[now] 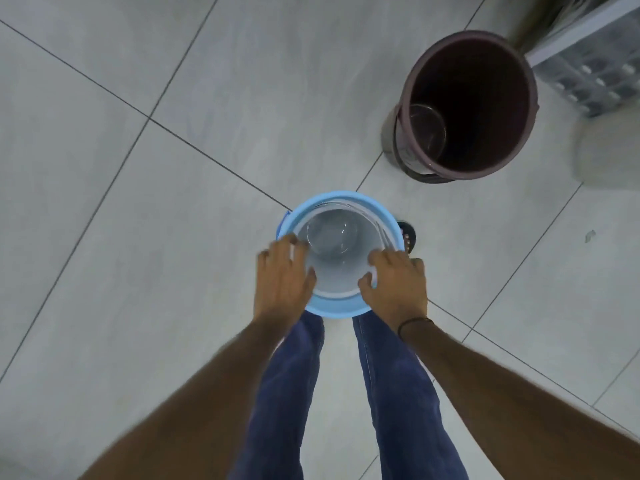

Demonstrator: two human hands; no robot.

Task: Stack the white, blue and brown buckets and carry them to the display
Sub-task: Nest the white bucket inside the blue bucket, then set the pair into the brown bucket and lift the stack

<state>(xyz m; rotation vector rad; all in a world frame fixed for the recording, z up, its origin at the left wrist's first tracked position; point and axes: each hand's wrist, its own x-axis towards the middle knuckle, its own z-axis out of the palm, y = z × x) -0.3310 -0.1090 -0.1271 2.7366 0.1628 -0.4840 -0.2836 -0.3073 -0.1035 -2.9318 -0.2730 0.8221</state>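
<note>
The white bucket (pixel 341 263) sits nested inside the light blue bucket (pixel 337 306) on the floor just ahead of my legs. My left hand (pixel 282 275) grips the left side of the white bucket's rim, fingers over the edge. On the right side of that rim, my right hand (pixel 394 284) grips the same way. The brown bucket (pixel 478 102) stands upright and apart at the upper right, its inside dark, with a wire handle lying inside.
The floor is large grey tiles (pixel 138 237) with dark joints. A small dark round floor drain (pixel 408 235) shows just right of the blue bucket. A clear plastic drawer unit (pixel 595 71) and a blurred broom-like object (pixel 550 19) stand at the top right.
</note>
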